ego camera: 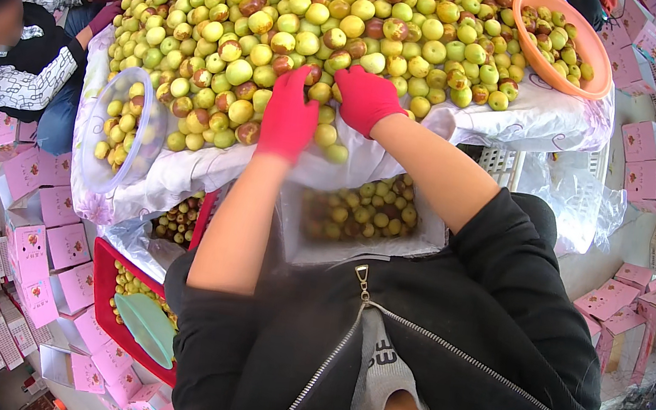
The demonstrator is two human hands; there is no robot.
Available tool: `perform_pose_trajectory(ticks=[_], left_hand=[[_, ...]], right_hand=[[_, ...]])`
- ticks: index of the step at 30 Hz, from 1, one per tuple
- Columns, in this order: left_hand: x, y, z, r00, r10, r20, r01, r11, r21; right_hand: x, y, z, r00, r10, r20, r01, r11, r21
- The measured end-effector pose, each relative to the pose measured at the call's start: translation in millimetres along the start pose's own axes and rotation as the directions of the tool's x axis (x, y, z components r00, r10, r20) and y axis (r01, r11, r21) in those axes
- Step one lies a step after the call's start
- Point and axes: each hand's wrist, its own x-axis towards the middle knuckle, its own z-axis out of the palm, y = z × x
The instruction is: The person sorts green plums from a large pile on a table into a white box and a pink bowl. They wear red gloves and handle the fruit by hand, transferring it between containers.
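Observation:
A deep heap of fresh jujubes, yellow-green with reddish-brown patches, covers the cloth-topped table before me. Both my hands wear red gloves and reach into its near edge. My left hand rests among the fruit, with jujubes around its fingers. Close beside it on the right, my right hand has its fingers curled down against the fruit. The fingertips of both are partly hidden, so a held jujube cannot be made out. Below my forearms stands a pale crate containing more jujubes.
A clear plastic basin and an orange basin hold jujubes at the table's sides. Lower left, a red crate contains fruit and a green basin. Pink cartons crowd the floor. Another gloved person sits at left.

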Motion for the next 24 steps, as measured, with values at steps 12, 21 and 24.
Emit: perform_pose_trajectory(ticks=[12,21,24], left_hand=[[51,1,36,0.954,-0.242,0.176,0.261,0.96,-0.098],[-32,22,-13,0.747,-0.483,0.456,0.54,0.04,-0.841],[-95,30,-5,0.69,-0.34,0.639,0.692,0.05,-0.72]], right_hand=[[-32,37,-53,0.824,0.341,0.452,-0.391,-0.233,0.89],[-59,7,-14,0.998,0.053,-0.031,-0.045,0.976,0.214],[-51,4,7,0.995,0.057,0.087,-0.064,0.994,0.084]])
